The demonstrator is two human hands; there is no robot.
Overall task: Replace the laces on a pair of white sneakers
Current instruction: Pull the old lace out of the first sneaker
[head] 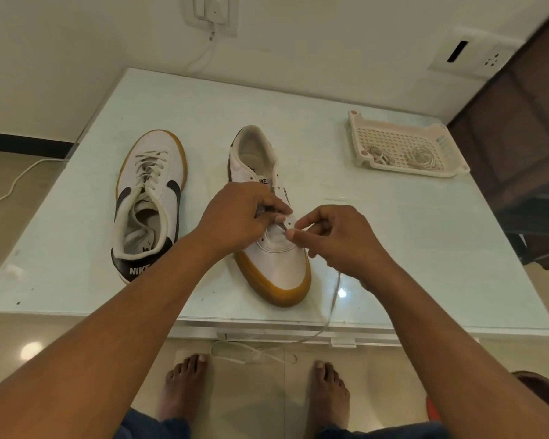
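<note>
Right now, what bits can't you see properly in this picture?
Head view only:
- Middle eyelets of the near sneaker: covered by the left hand and right hand.
- What the left hand pinches: hidden under its own fingers.
- The lace the right hand pinches: blurred where it hangs off the table.
- Pale coils in the basket: too small to identify.

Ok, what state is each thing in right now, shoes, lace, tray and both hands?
laced sneaker: laced, untouched.
other sneaker: upper eyelets empty, being threaded.
lace: one end pinched, rest hanging over the table edge.
tray: holds coiled laces.
left hand: grips other sneaker at the eyelets.
right hand: pinches the lace.
</note>
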